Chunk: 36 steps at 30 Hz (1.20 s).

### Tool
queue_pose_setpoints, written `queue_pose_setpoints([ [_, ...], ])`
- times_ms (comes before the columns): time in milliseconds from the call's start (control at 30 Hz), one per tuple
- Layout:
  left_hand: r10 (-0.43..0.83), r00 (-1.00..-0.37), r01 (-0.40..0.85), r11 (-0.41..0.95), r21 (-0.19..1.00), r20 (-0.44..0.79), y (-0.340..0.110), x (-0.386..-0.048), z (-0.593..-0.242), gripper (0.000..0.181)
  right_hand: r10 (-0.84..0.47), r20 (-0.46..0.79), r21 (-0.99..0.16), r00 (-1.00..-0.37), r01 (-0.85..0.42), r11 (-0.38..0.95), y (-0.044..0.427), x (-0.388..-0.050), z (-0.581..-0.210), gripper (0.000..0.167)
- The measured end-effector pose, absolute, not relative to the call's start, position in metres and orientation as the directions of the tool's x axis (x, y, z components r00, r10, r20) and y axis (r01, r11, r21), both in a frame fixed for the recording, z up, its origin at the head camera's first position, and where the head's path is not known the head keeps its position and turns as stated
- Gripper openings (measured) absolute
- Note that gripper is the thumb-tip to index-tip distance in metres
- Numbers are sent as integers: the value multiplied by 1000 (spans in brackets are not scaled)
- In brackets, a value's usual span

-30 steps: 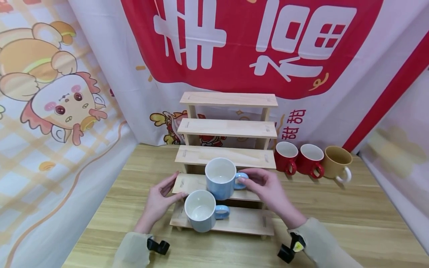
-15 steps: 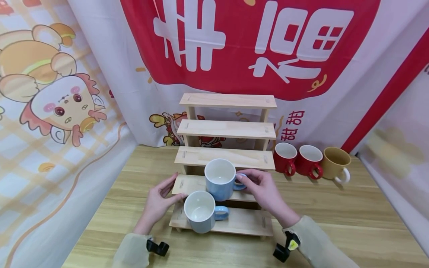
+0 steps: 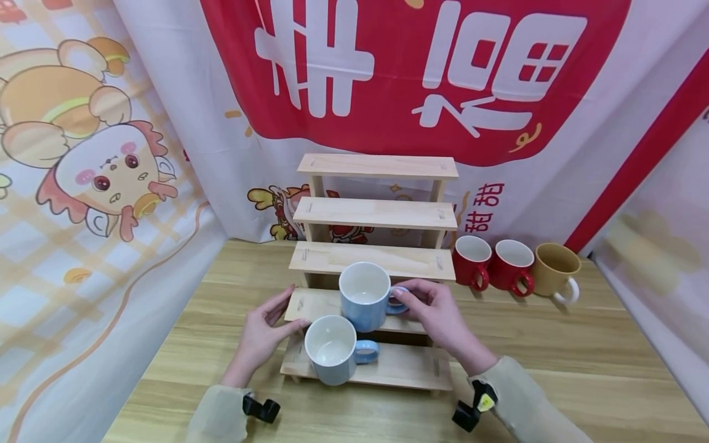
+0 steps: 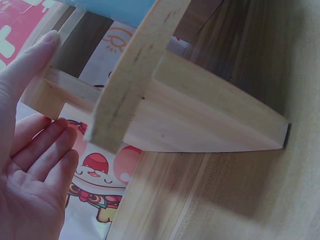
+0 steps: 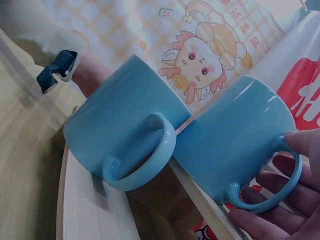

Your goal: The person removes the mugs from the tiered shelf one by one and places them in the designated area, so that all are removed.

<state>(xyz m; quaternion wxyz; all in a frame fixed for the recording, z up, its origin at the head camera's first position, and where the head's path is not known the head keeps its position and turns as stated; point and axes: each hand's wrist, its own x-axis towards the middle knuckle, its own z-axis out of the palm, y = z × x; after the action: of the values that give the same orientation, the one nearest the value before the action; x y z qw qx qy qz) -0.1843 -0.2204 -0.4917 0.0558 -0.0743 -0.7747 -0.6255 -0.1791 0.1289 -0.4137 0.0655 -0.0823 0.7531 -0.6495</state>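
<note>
A five-tier wooden step rack [image 3: 370, 211] stands before me. On its second step from the bottom rests a light blue mug [image 3: 364, 301], upright, its white inside facing up. My right hand [image 3: 437, 312] pinches this mug's handle [image 5: 270, 200], thumb in front and fingers behind. A similar blue mug [image 3: 330, 351] stands on the bottom step, to the left, its handle pointing right. My left hand [image 3: 264, 334] is at the left end of the second step, fingers extended and thumb reaching toward the front mug. In the left wrist view, its fingers [image 4: 47, 145] look relaxed beside the rack's wooden end.
Two red mugs [image 3: 471, 261] [image 3: 511, 266] and a tan mug [image 3: 556, 271] with a white handle stand on the wooden table [image 3: 554, 351], right of the rack. A printed cloth [image 3: 388, 74] hangs behind, and more patterned cloth rises on both sides.
My right wrist has shifted slightly left, and the thumb sits a little higher on the mug's handle. The left hand and both blue mugs stay in place.
</note>
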Motion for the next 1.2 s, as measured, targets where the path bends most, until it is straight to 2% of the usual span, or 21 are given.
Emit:
queue_pose_setpoints([
  [500, 41, -985, 170, 220, 960, 166, -221, -184, -490, 79, -195, 38, -999, -980, -43, 19, 129, -175, -419, 29],
  [867, 44, -987, 159, 213, 964, 153, -221, -185, -489, 80, -213, 54, -997, -976, -63, 36, 138, -172, -416, 28],
  [1200, 46, -986, 165, 217, 962, 159, -222, -185, -491, 80, -181, 105, -982, -978, -131, 133, 162, -163, -406, 24],
])
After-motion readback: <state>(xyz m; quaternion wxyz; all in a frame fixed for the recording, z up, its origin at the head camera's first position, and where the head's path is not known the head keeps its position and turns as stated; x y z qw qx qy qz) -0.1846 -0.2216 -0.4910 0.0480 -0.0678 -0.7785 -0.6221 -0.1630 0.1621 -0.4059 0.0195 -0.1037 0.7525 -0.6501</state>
